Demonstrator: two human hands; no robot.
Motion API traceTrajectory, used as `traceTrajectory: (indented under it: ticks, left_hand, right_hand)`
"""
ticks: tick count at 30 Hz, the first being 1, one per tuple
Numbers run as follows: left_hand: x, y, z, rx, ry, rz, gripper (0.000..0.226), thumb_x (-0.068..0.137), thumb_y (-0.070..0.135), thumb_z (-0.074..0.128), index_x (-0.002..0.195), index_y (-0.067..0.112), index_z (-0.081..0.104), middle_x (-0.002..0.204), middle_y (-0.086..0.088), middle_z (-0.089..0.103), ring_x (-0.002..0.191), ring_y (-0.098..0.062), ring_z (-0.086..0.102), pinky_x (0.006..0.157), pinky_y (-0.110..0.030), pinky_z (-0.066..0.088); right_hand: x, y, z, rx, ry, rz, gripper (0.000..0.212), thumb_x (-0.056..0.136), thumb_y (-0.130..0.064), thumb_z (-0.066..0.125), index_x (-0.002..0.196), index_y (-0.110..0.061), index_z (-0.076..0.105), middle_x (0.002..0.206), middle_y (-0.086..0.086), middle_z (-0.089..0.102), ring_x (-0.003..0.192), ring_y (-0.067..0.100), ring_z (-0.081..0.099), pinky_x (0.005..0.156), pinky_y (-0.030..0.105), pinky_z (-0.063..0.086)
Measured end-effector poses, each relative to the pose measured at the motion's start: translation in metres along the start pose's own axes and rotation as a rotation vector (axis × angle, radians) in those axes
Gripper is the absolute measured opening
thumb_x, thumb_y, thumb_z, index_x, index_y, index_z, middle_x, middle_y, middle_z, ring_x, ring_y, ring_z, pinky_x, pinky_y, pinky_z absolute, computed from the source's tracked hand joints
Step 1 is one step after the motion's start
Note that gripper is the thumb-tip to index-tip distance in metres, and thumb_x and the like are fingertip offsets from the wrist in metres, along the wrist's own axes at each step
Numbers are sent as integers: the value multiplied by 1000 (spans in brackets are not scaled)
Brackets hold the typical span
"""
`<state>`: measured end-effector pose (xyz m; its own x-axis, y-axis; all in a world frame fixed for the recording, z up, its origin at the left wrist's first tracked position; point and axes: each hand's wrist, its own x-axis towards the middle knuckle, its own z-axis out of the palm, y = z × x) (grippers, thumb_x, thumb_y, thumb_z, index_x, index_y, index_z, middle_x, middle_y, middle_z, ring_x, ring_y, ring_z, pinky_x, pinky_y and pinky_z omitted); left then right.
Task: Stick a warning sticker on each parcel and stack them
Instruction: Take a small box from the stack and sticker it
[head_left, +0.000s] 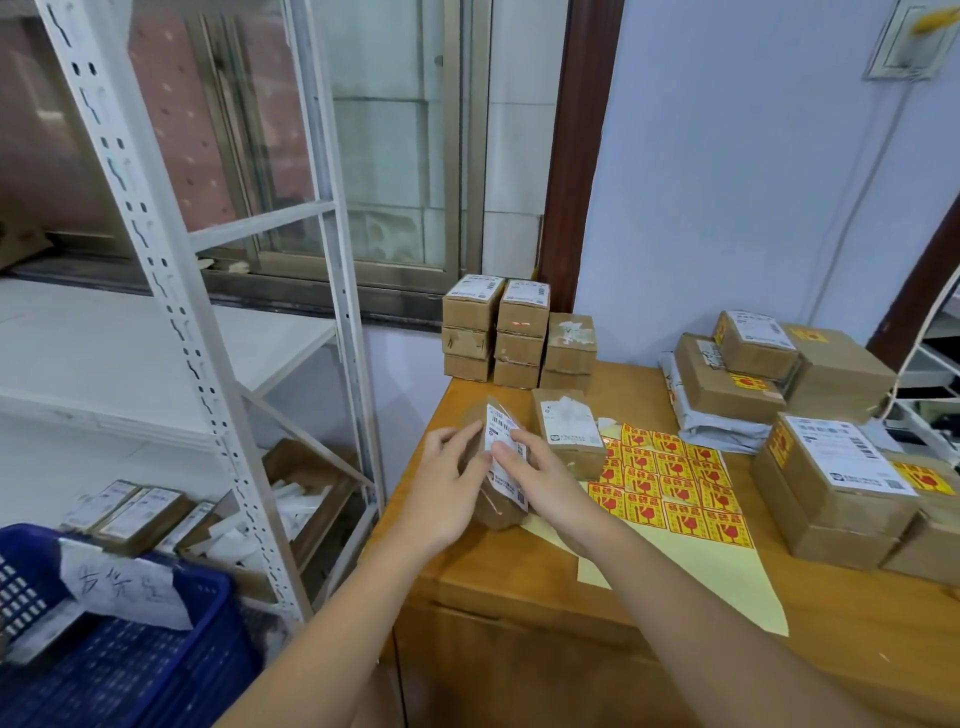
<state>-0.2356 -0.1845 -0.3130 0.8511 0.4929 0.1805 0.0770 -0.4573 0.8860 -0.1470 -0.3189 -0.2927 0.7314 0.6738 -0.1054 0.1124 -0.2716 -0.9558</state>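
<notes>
**Parcel in hand, sticker sheet to its right**

Parcel: small brown box with white shipping label, at the near-left corner of the wooden table, long axis running away from the person. Left hand cups its left side; right hand lies on its label face, fingers closed on it. Warning sticker sheet: just right of the parcel, nearer the right hand. Stickered parcels: stacked at the right edge.

Place: parcel packing room | labelled cartons (stacked), metal shelving
</notes>
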Motion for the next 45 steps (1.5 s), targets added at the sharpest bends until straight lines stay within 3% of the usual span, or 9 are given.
traceTrajectory:
  ticks: [4, 6, 11, 19, 25, 28, 33, 38, 45]
  left_hand:
    - [-11, 8, 10, 222, 11, 137, 57, 101, 54, 49, 153, 33, 43, 138, 19, 33, 135, -5, 32, 112, -26, 34]
    - [-17, 14, 19, 296, 15, 183, 54, 100, 47, 53, 151, 31, 46, 138, 18, 31, 131, -2, 24, 110, -23, 26]
    - [-20, 22, 43, 313, 60, 166, 58, 93, 45, 58, 148, 28, 50, 140, 14, 33, 129, -7, 22, 107, -24, 29]
    - [-15, 24, 48, 296, 54, 91, 65, 89, 54, 62, 148, 29, 49, 139, 17, 32, 128, -5, 23, 104, -24, 29]
    - [-12, 36, 30, 397, -61, 84, 81, 84, 75, 60, 150, 31, 44, 149, 16, 28, 139, -11, 28, 108, -33, 36]
    - [-13, 46, 24, 549, -36, 121, 83, 85, 84, 46, 150, 32, 45, 154, 13, 30, 141, -14, 30, 115, -40, 33]
    - [-25, 69, 38, 715, 122, 361, 55, 98, 64, 47, 142, 32, 54, 150, 10, 41, 140, -13, 33, 115, -37, 29]
    - [-44, 87, 83, 634, 45, 613, 39, 99, 48, 52, 130, 28, 63, 137, 9, 52, 130, -13, 43, 108, -36, 37]
    - [-41, 61, 133, 628, -205, 523, 41, 101, 41, 52, 139, 27, 57, 134, 9, 52, 126, -15, 46, 107, -34, 39]
  right_hand:
    - [-9, 8, -11, 58, -17, 14, 69, 87, -72, 56, 144, -34, 45, 138, -13, 51, 118, 5, 56, 101, 33, 51]
    - [-12, 14, -15, 46, -33, 18, 41, 93, -64, 56, 127, -41, 58, 131, -14, 62, 119, 5, 59, 108, 38, 49]
    - [-18, 15, -22, 59, 7, -12, 36, 104, -37, 52, 139, -33, 58, 127, -16, 65, 117, 3, 61, 106, 34, 50]
    - [-23, 16, -26, 70, 44, -12, 36, 106, -39, 47, 138, -29, 58, 128, -10, 66, 115, 6, 62, 102, 31, 52]
    - [-35, 16, -41, -198, 122, -151, 43, 105, -50, 42, 138, -28, 58, 129, -10, 62, 119, 11, 57, 103, 36, 48]
    - [-45, 21, -58, -353, 193, -254, 39, 105, -44, 44, 134, -24, 60, 126, -8, 58, 115, 7, 52, 92, 16, 39]
    - [-64, 46, -95, -830, 230, -262, 38, 102, -40, 54, 136, -24, 57, 135, -9, 50, 124, 10, 48, 102, 25, 42]
    - [-83, 70, -114, -969, 198, -243, 41, 96, -40, 64, 133, -23, 60, 138, -4, 52, 127, 19, 47, 102, 35, 46]
    - [-97, 94, -127, -1023, 164, -197, 30, 91, -34, 66, 116, -17, 71, 116, -2, 66, 115, 24, 54, 97, 37, 46]
